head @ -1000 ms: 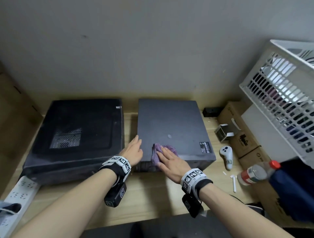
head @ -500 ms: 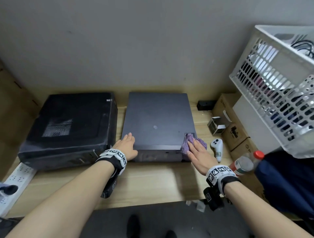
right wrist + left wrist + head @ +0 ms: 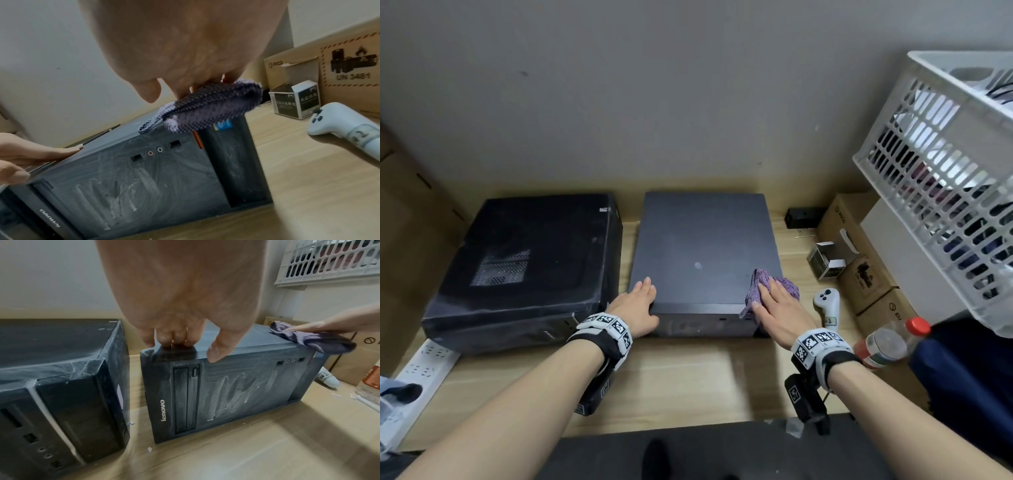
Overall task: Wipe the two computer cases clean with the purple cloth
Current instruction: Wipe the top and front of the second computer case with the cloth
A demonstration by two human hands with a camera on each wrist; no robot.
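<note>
Two dark computer cases lie flat side by side on a wooden table. The left case [image 3: 527,263] has a mesh vent on top. On the right case [image 3: 705,250], marked lenovo, dusty white smears show on the front panel [image 3: 232,392]. My right hand [image 3: 777,305] presses the purple cloth [image 3: 774,286] flat on that case's near right corner, and the cloth [image 3: 207,105] hangs over the edge. My left hand [image 3: 638,306] rests on the near left corner, fingers [image 3: 174,337] on top and thumb [image 3: 218,352] over the front edge.
A white controller [image 3: 827,303] lies just right of the case, beside cardboard boxes [image 3: 859,274] and a small black-and-white box [image 3: 825,262]. A red-capped bottle [image 3: 887,342] and a white slatted basket [image 3: 945,178] are at the right. A white power strip [image 3: 417,373] lies at the left.
My right hand slid the purple cloth from the case's near middle rightward to its near right corner. The left hand stayed on the near left corner.
</note>
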